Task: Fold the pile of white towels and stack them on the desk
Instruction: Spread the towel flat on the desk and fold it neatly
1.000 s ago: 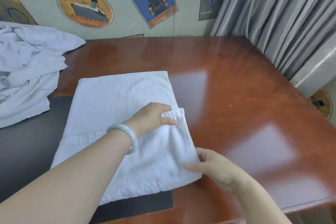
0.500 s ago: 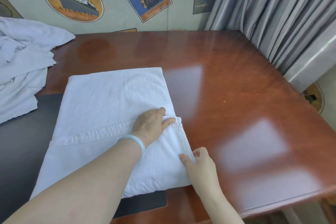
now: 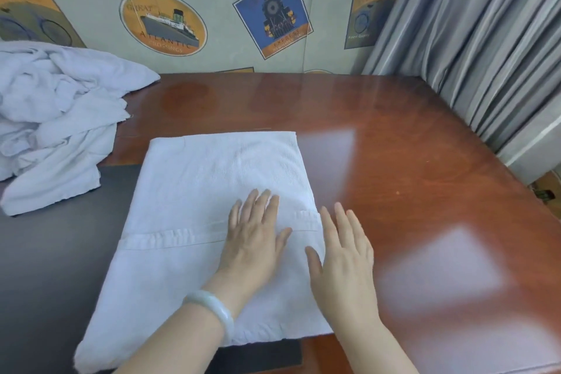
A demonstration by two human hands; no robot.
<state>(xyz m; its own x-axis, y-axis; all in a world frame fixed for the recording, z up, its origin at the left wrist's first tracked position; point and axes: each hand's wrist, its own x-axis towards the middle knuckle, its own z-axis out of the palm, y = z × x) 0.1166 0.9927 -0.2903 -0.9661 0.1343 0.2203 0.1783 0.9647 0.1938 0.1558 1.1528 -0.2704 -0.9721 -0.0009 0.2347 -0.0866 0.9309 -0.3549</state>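
A half-folded white towel (image 3: 212,191) is seen lying flat in the centre of the frame. It rests partly on the glossy red-brown tabletop (image 3: 409,161) and partly on a dark mat (image 3: 54,267) at lower left. Its near flap is laid over the rest, and a hemmed band runs across the middle.

The left hand (image 3: 255,240), with a pale bracelet (image 3: 212,310) at the wrist, is pressed flat on the towel with fingers straight, and nothing is gripped. The right hand (image 3: 343,255) is spread flat at the towel's right edge with its thumb on the cloth, and it too holds nothing.

The unfolded pile (image 3: 54,118) is heaped at the upper left of the frame.

The towel is judged to be light, soft and limp. It is expected to sag and lose its fold if lifted by one point. The polished wood may let it slide, whereas the mat may hold it better. A pinch at the two near corners or along the hemmed edge is judged best for the next fold, and a flat hand under the bundle for carrying it.
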